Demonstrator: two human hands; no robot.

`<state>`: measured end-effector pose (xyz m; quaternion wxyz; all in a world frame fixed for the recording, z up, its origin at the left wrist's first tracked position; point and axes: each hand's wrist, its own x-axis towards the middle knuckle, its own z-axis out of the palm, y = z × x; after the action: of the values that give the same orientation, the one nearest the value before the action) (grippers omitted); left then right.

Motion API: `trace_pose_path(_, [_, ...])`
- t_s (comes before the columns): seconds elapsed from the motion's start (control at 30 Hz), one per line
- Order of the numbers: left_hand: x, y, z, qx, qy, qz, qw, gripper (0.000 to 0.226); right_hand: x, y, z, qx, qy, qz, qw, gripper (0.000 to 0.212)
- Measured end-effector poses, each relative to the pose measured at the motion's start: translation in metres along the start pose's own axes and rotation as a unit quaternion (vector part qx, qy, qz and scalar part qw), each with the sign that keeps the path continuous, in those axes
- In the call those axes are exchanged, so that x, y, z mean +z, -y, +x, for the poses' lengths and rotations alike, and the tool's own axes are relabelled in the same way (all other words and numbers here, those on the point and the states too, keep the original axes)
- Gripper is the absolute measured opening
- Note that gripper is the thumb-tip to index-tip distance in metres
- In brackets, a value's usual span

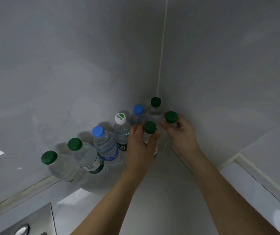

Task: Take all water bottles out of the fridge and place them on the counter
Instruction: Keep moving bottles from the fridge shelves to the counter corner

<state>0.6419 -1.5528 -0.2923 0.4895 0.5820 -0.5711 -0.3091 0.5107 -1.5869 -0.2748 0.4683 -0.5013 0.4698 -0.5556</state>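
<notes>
Already much of the job looks done, judging by the row of water bottles standing on the counter (152, 192) against the grey wall: from the left, two green-capped bottles (62, 167) and (86, 155), a blue-capped bottle (104, 145), a white-capped bottle (121, 131), a second blue-capped bottle (138, 114) and, deep in the corner, another green-capped bottle (155, 109). Two more green-capped bottles are being set into that corner now. The left hand (139, 141) grips one (150, 128) just below its cap, fingers and thumb curled round the neck and shoulder, so the body is largely hidden behind the hand. The right hand (181, 133) holds the other (171, 117) the same way, thumb toward the left hand and fingers wrapped round the far side. Both forearms reach forward and converge, the hands nearly touching each other. Whether the two bottles' bases already rest on the counter cannot be told, since the hands cover them. The fridge is out of view, so how many bottles remain inside is unknown. A metal sink (25, 223) edge shows at lower left.
</notes>
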Motion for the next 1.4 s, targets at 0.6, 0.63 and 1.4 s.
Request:
trace_pose_path(0.6, [0.0, -0.003, -0.003, -0.009, -0.001, 0.067, 0.998, 0.042, -0.006, -0.004, -0.006, 0.047, -0.024, -0.039, 0.998, 0.047])
trace_pose_path(0.63, [-0.003, -0.003, -0.001, -0.02, 0.007, 0.077, 0.997, 0.044, -0.007, -0.001, -0.01, 0.049, -0.034, -0.053, 0.997, 0.05])
trace_pose_path(1.4, [0.03, -0.222, -0.166, 0.252, 0.178, 0.218, 0.926, 0.059, -0.181, 0.2, -0.277, 0.027, -0.254, -0.324, 0.911, 0.06])
